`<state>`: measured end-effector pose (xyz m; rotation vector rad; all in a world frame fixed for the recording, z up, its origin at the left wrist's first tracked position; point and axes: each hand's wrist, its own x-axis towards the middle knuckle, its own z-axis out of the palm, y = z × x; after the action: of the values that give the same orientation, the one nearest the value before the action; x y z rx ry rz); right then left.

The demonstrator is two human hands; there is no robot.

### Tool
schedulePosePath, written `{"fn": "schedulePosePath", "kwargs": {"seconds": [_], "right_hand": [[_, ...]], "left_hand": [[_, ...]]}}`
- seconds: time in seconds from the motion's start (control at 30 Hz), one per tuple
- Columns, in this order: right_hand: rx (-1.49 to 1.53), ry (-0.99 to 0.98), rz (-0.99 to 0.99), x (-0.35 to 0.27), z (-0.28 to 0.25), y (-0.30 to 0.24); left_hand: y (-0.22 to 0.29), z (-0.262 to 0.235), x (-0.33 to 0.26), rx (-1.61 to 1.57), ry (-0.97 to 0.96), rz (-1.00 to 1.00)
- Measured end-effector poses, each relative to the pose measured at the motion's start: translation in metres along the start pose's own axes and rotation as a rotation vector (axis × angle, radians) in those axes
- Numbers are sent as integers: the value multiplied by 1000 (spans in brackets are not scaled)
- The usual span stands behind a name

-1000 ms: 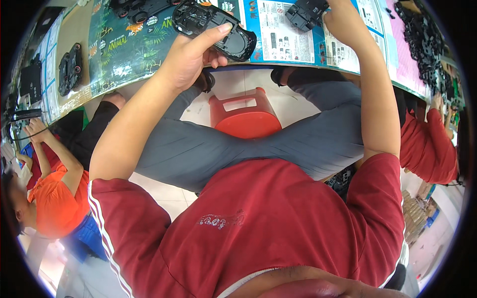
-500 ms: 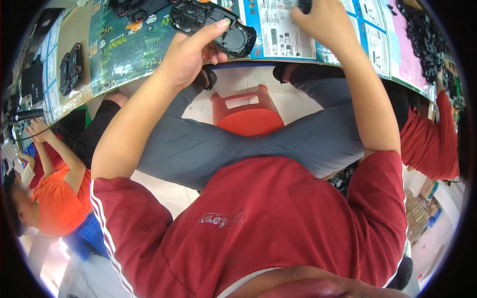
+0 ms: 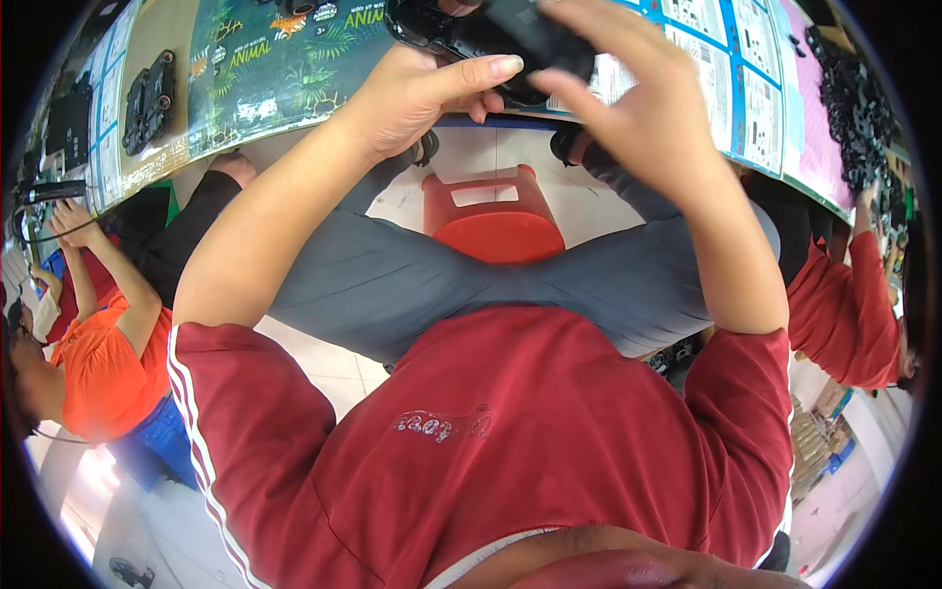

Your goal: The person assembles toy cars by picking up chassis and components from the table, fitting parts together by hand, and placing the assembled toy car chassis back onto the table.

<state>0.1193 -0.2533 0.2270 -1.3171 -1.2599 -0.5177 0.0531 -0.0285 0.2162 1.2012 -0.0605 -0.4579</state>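
My left hand (image 3: 417,93) grips a black toy car chassis (image 3: 424,24) over the near table edge, its thumb lying along the near side. My right hand (image 3: 643,103) is close beside it, its fingers curled at a dark plastic part (image 3: 549,41) that overlaps the chassis's right end. Motion smears this part, so its exact shape is hard to make out. The top of the picture cuts off part of the chassis.
Printed sheets cover the table, among them a green one (image 3: 265,83). Black toy cars (image 3: 149,103) stand at left, and black parts are heaped (image 3: 856,113) at right. A red stool (image 3: 496,221) is below. Co-workers sit left, in orange (image 3: 113,368), and right, in red (image 3: 849,324).
My right hand has come left and nearer from the sheets, bringing a dark part against the chassis. The left hand has shifted slightly right with the chassis, which has turned.
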Motion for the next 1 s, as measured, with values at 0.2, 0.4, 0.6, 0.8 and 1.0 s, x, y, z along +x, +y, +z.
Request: {"fn": "schedulePosePath", "kwargs": {"seconds": [0.2,0.4,0.6,0.8,1.0], "right_hand": [[-428,-113,-44,-14,21,-18],[-461,-511,507,27,16,-52],[-474,-447,573,11,-12,-36],[-447,-493,750,2,-21,-33],[-496,-562,656,-4,-18,-28]], "left_hand": [[-5,4,1,69,-23,45],[0,0,-9,29,75,45],[31,-44,-21,205,353,230],[80,-123,-93,228,567,164],[84,-190,-111,725,961,-65]]}}
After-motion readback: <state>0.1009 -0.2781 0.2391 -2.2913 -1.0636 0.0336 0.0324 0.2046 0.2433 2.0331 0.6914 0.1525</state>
